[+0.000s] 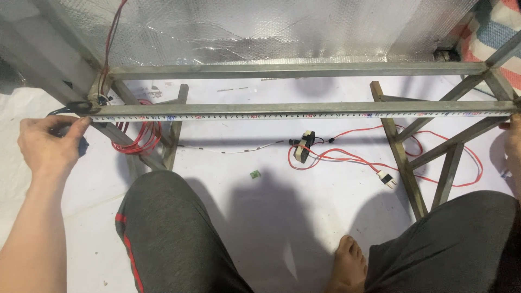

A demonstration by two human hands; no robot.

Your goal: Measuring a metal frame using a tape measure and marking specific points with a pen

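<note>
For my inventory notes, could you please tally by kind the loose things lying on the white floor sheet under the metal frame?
Red wire bundles: 2 (coil, loose run)
White connector plug: 1
Small block part: 1
Green chip: 1
Thin white strip: 1
Total: 6

I see my left hand (pixel 50 144) gripping the tape measure case (pixel 81 145) at the left end of the metal frame (pixel 304 70). The tape (pixel 304 115) runs flat along the near rail to my right hand (pixel 513 142), at the picture's edge. Red wires (pixel 347 157) lie loose on the white floor (pixel 260 206) beneath.
</note>
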